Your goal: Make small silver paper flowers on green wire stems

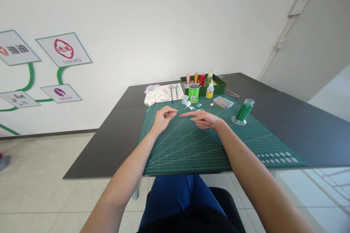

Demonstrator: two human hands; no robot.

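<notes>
My left hand (165, 118) is closed in a pinch on a thin green flower stem (181, 110). From its fingertips the stem points right, towards pale blue-white petals (188, 105). My right hand (204, 119) is just to the right, its index finger stretched out towards the left fingertips and the other fingers curled in. Whatever those curled fingers may hold is hidden. Both hands are above the green cutting mat (188, 145). Loose pale petals (198, 105) lie beyond the right hand, and a spool of green thread (244, 112) stands to its right.
Behind the hands are a green can (194, 93), a glue bottle (210, 90) and a green box (218, 86) with thread spools. A clear case (223, 102) lies at right. Finished-looking flower stems (176, 91) rest on a white cloth (153, 96) at back left. The dark table (109, 145) meets the wall.
</notes>
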